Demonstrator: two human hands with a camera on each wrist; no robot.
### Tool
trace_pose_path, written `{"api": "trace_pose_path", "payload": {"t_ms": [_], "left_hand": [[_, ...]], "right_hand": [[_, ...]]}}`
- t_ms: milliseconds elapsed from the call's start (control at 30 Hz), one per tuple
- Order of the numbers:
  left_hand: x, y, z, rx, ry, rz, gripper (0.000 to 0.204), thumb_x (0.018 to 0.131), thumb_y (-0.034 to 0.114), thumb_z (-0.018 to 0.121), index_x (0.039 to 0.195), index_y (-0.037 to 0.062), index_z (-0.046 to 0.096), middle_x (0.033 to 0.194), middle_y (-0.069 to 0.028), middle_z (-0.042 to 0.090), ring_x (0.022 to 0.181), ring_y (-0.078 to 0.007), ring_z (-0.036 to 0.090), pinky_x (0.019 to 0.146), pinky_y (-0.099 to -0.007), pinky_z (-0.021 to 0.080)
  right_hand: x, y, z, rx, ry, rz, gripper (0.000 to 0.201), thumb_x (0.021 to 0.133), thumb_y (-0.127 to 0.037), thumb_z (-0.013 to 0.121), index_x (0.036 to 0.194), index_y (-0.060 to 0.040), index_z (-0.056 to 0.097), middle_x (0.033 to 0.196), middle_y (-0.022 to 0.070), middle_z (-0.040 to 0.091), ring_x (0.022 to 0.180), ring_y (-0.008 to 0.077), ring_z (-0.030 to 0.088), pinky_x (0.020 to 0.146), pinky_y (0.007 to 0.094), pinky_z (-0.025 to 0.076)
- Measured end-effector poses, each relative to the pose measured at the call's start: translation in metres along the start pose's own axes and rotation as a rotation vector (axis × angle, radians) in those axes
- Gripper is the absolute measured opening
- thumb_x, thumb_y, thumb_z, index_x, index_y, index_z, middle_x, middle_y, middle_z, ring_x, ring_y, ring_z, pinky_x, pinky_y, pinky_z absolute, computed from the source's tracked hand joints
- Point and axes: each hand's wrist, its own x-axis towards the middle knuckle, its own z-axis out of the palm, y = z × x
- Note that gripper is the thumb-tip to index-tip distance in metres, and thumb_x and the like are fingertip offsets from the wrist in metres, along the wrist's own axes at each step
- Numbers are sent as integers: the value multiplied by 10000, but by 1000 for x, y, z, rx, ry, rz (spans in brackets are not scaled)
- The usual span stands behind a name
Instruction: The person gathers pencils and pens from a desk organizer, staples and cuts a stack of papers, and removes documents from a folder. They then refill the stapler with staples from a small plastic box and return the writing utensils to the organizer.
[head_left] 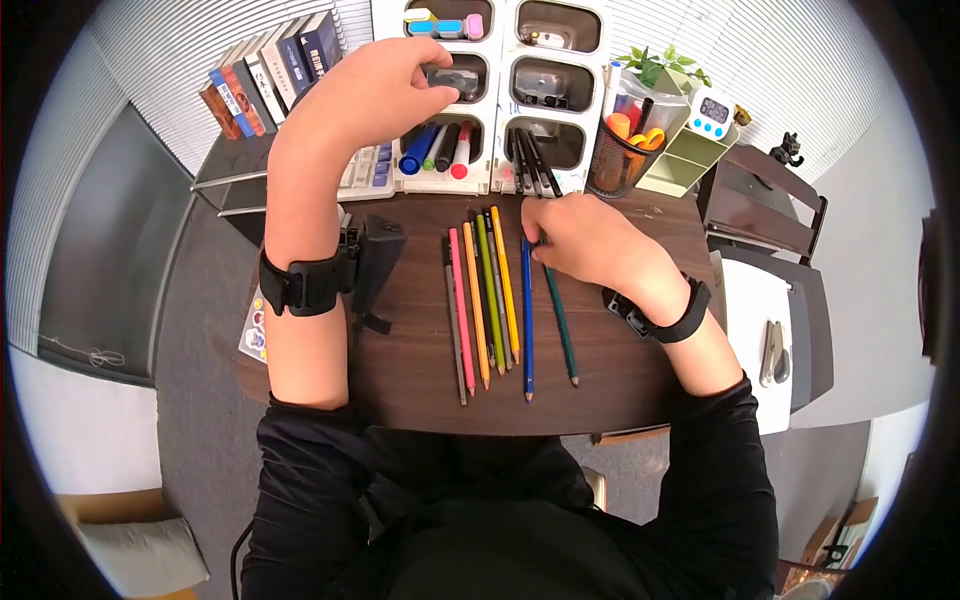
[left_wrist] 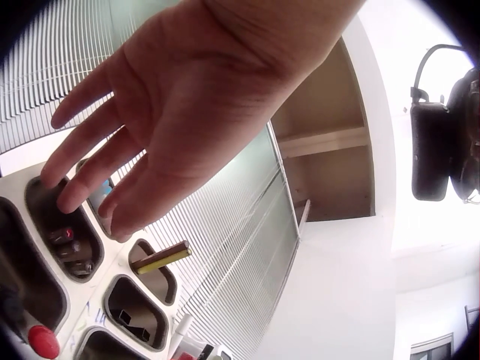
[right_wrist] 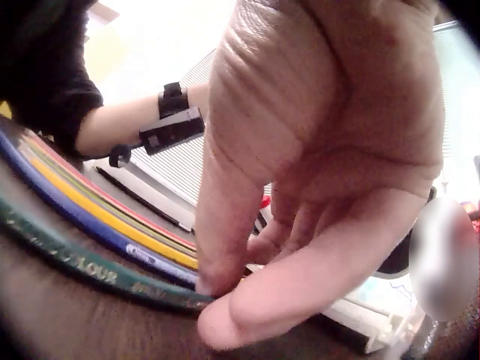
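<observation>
My right hand (head_left: 590, 238) pinches the far end of a dark green pencil (head_left: 561, 325) between thumb and finger. Lettering shows along that pencil in the right wrist view, and it lies on the tabletop. A blue pencil (head_left: 529, 330) lies just left of it. Further left is a row of several pencils, among them a pink pencil (head_left: 462, 310) and a yellow pencil (head_left: 504, 285). Over the left column of a white compartment organizer (head_left: 497, 120), my left hand (head_left: 385, 92) is raised with fingers spread, holding nothing. Its palm (left_wrist: 187, 112) shows in the left wrist view.
Markers (head_left: 437, 148) fill the organizer's near-left compartment; black pens (head_left: 530, 160) stand in the near-right one. Highlighters (head_left: 445, 26) occupy the far-left one. To the right are a mesh pen cup (head_left: 615, 165) and a timer (head_left: 711, 113). Books (head_left: 270, 75) and a keyboard (head_left: 370, 175) sit left.
</observation>
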Motion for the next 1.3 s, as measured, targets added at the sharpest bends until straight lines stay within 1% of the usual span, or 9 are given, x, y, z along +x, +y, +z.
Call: {"api": "trace_pose_path", "payload": {"t_ms": [167, 300, 467, 667, 700, 767, 1200, 1267, 1300], "left_hand": [[1, -5, 0, 2, 2, -16, 366, 851, 227, 656, 1156, 31, 607, 736, -55, 615, 681, -153, 561, 622, -305, 457], [0, -9, 1, 11, 20, 23, 367, 854, 233, 657, 1154, 27, 603, 727, -46, 607, 655, -142, 551, 598, -296, 447], [2, -10, 0, -4, -3, 25, 372, 858, 237, 656, 1158, 24, 601, 725, -43, 603, 650, -132, 545, 590, -293, 444], [2, -12, 0, -9, 24, 29, 377, 859, 243, 657, 1155, 16, 599, 713, -41, 601, 642, -124, 539, 580, -286, 438], [1, -11, 0, -7, 24, 16, 378, 859, 244, 658, 1152, 12, 600, 709, -42, 602, 636, -124, 539, 579, -287, 438], [2, -11, -3, -1, 28, 2, 378, 859, 245, 659, 1148, 9, 601, 704, -43, 603, 631, -125, 539, 578, -288, 438], [-1, -2, -3, -10, -14, -51, 411, 846, 251, 661, 1179, 19, 595, 760, -68, 621, 690, -164, 571, 637, -306, 460], [-1, 0, -4, -24, -22, -66, 412, 845, 247, 662, 1182, 20, 596, 756, -66, 622, 691, -166, 570, 653, -303, 462], [0, -1, -4, -36, -31, -76, 409, 845, 245, 663, 1180, 20, 598, 756, -67, 624, 694, -165, 572, 659, -304, 463]], "right_hand": [[4, 7, 8, -11, 126, 44, 172, 841, -86, 586, 994, -9, 570, 831, 184, 651, 815, 385, 629, 731, 444, 487], [2, -3, 4, 42, 88, 7, 306, 833, -140, 619, 1089, 8, 542, 824, 209, 647, 829, 392, 627, 747, 453, 483], [1, -11, -2, 100, 1, 17, 509, 700, -163, 697, 1090, 92, 491, 795, 268, 630, 832, 417, 629, 745, 459, 502], [5, -9, 0, 111, 13, 25, 520, 668, -126, 676, 1108, 93, 506, 845, 284, 627, 881, 406, 621, 772, 439, 492], [5, -8, 0, 107, 14, 22, 520, 668, -126, 676, 1108, 93, 506, 845, 284, 627, 881, 406, 621, 772, 439, 492], [6, -5, 2, 120, 8, 14, 631, 654, -130, 680, 1231, 48, 496, 691, 161, 621, 683, 328, 627, 642, 383, 493], [4, -10, -7, 208, 5, -117, 269, 701, -92, 656, 945, 22, 658, 742, 167, 661, 728, 323, 650, 679, 387, 503], [-7, -22, -26, 361, -45, -77, 250, 722, -118, 668, 930, 19, 653, 701, 138, 645, 683, 263, 644, 649, 353, 498], [-12, -27, -38, 481, -91, -96, 212, 762, -96, 677, 941, 12, 644, 710, 76, 647, 643, 155, 616, 615, 284, 488]]}}
